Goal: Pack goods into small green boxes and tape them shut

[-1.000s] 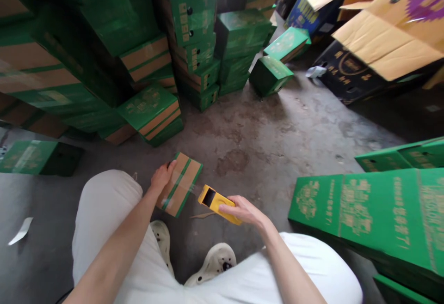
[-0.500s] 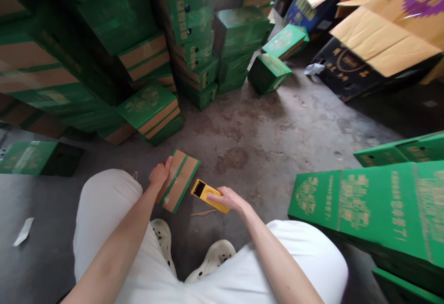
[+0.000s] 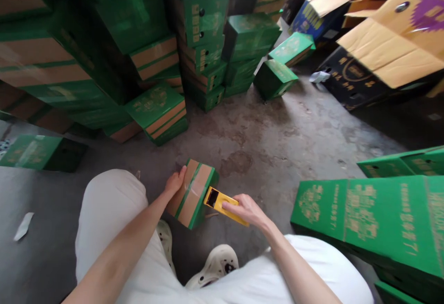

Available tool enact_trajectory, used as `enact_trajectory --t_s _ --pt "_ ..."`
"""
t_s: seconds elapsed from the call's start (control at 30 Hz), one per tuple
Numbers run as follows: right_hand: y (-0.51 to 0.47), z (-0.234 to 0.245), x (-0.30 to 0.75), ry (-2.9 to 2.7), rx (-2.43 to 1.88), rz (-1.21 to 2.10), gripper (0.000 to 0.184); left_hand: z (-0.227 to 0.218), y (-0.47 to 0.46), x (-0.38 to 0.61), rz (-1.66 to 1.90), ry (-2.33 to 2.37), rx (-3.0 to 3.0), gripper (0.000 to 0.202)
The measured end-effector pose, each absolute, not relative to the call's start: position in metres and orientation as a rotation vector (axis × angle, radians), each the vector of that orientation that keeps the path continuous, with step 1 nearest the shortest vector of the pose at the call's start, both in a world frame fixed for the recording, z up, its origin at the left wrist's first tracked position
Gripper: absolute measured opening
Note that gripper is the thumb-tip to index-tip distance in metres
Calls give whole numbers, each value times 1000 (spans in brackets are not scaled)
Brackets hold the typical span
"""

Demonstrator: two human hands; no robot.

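Note:
My left hand [image 3: 176, 180] grips the far left edge of a small cardboard box [image 3: 197, 188], thumb and fingers closed along its side. The box is green with two brown bands, and it is tilted above the floor between my knees. In my right hand [image 3: 244, 208] is a yellow hand tool [image 3: 225, 206], long and flat, with a dark opening at its front end. My fingers wrap round its rear half. The tool's front end is at the box's right side; whether it touches, I cannot tell.
Stacked green boxes [image 3: 206, 22] stand ahead and to the left. A long green carton [image 3: 347, 211] lies to my right. A black open carton [image 3: 350, 75] is at the back right. A white scrap [image 3: 24, 226] lies on the floor at left.
The box has turned in my left hand, so its green right side shows, and it has shifted right. The yellow tool has moved right with my right hand, nearer the box.

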State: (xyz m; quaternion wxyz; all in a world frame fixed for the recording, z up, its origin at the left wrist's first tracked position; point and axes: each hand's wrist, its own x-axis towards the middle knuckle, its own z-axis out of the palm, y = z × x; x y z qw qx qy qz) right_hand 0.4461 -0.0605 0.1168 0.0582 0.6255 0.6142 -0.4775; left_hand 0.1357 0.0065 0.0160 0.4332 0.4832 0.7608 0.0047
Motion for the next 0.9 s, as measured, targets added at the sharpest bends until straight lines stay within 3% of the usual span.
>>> enact_trajectory --t_s 0.23,0.37,0.5,0.73,0.9 --pt "-67 130 442 1924 1864 -1319 54 13 3 172 146 1831 1247 81" --pt "-64 116 419 1937 1878 -1416 55 20 -6 183 212 1861 1434 95" --pt "-59 111 408 1927 1879 -1481 54 26 -16 182 256 1804 1569 84" --pt "-62 114 437 1904 1791 -1639 50 43 -16 183 134 1900 1615 73" --pt "-80 115 474 1806 1857 -1465 53 47 -4 171 40 1979 1485 74"
